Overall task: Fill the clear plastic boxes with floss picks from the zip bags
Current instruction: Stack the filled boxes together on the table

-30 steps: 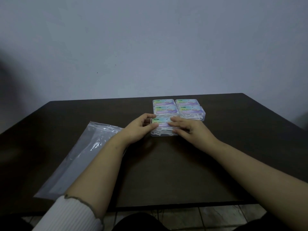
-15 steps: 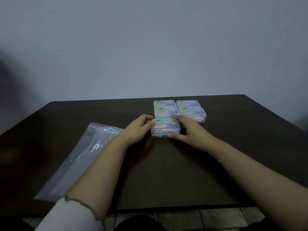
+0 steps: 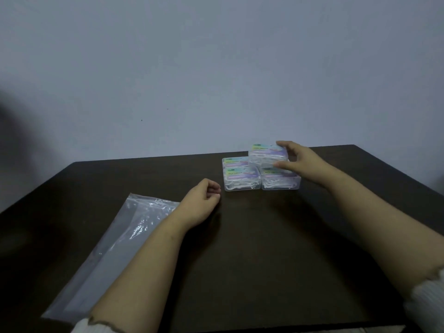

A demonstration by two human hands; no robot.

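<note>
Above the grouped boxes (image 3: 241, 177), the right hand (image 3: 298, 159) grips a closed box (image 3: 268, 155), apparently lengthwise left-to-right; the left hand (image 3: 201, 205) rests curled, empty.

Clear glossy plastic boxes (image 3: 242, 178) with pastel printed labels, a crinkled shiny film zip bag (image 3: 115, 239) — on a dark, matt wooden-looking table (image 3: 276, 248).
</note>
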